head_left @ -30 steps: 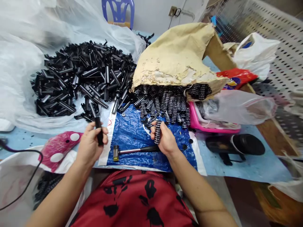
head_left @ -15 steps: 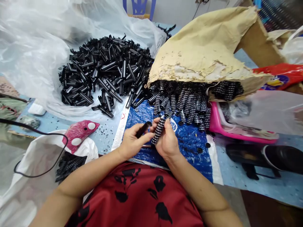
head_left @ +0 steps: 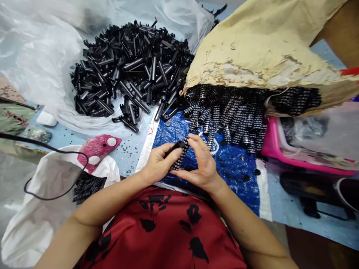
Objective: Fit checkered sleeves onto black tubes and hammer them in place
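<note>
My left hand [head_left: 157, 163] is closed round a plain black plastic tube [head_left: 172, 148], most of which the fingers hide. Against it lies a black cylinder with rows of pale slots [head_left: 179, 160], tilted, its upper end leaning right. My right hand [head_left: 204, 166] spans this slotted cylinder lengthwise, fingertips at the top end and thumb at the bottom end. Beyond the hands, a heap of similar slotted cylinders [head_left: 232, 116] spills from a torn yellowish bag [head_left: 260, 45]. A large pile of black plastic tubes [head_left: 131, 71] lies on clear plastic sheeting [head_left: 42, 48] at the back left.
Under the hands is a blue printed sack [head_left: 232, 175] with small black discs scattered on it. To the right stand a pink tray [head_left: 272, 145] and a dark cylindrical device [head_left: 305, 190]. A white bag [head_left: 28, 224], a red packet [head_left: 98, 151] and a black cable [head_left: 56, 150] are at left.
The slotted cylinder has come against the black tube in my left hand. My right hand has opened wider, from wrapping the cylinder to spanning its ends. The view has shifted slightly.
</note>
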